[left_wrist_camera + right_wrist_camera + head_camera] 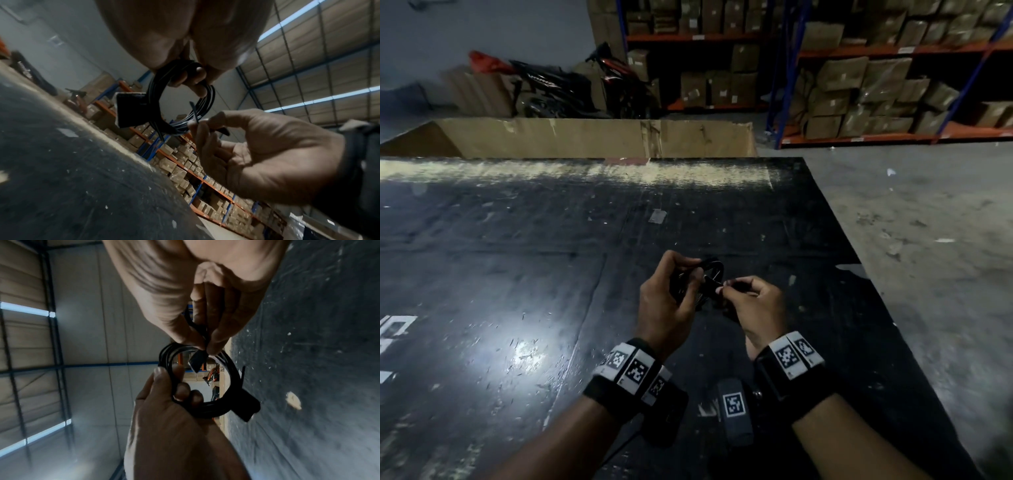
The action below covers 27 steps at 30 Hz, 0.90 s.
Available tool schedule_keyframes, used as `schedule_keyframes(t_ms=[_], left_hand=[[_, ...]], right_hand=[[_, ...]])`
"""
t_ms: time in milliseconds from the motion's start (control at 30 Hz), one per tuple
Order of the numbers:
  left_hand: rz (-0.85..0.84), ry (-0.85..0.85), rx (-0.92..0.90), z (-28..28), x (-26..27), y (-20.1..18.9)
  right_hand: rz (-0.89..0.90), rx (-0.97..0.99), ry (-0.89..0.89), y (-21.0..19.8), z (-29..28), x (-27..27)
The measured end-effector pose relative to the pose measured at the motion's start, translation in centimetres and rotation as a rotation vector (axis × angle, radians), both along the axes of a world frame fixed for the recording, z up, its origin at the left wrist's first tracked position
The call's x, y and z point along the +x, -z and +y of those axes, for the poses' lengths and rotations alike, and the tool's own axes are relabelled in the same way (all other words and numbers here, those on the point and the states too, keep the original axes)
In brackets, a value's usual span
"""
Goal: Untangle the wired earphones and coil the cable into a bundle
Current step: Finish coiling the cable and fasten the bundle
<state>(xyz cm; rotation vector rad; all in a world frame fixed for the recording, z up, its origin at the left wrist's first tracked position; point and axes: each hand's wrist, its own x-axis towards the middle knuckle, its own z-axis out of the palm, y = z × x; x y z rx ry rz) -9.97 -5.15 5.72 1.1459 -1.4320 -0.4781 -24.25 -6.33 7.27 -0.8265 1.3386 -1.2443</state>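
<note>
The black earphone cable point(717, 270) is wound into a small round coil point(153, 94) held above the black table point(551, 274). My left hand point(693, 274) grips one side of the coil point(207, 408), with fingers point(180, 391) curled through the ring. Opposite it, my right hand point(724, 286) pinches a thin black strip point(193, 110) at the coil's edge between thumb and fingertips point(216, 344). A flat black tab point(129, 112) hangs off the coil's far side. The earbuds are not visible.
The scuffed black table ends at its right edge point(859, 260), with concrete floor point(928, 240) beyond. An open cardboard box point(592, 137) stands behind the table. Farther back are a motorbike point(571, 85) and shelving point(876, 85) full of cartons.
</note>
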Motion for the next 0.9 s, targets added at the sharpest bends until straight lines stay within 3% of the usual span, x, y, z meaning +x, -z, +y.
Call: schedule_keyframes(t_ms=[167,300,500,633,800,900], left_hand=[[-0.118,0.047,-0.066,1.6,-0.8,0.0],[-0.146,0.058,-0.096,2.4,-0.8,0.0],[-0.084,-0.008,-0.004,3.3,-0.4,0.3],[-0.072,0.037,0.05,3.2,-0.3,0.5],[0.044,0.02,0.094,3.0,-0.3,0.3],[0.09,0.017,0.121,3.1,-0.4,0.2]], right_hand=[[-0.24,0.134,0.003,-0.2,0.6,0.5],[-0.335,0.175,0.035,-0.4,1.2,0.8],[-0.556,0.219,-0.034,0.3,1.8,0.9],[-0.628,0.167,-0.076,-0.2,2.4,0.4],[-0.48,-0.003,-0.125,-1.3,3.1,-0.2],[-0.192,-0.133,-0.122,-1.4,3.3,-0.7]])
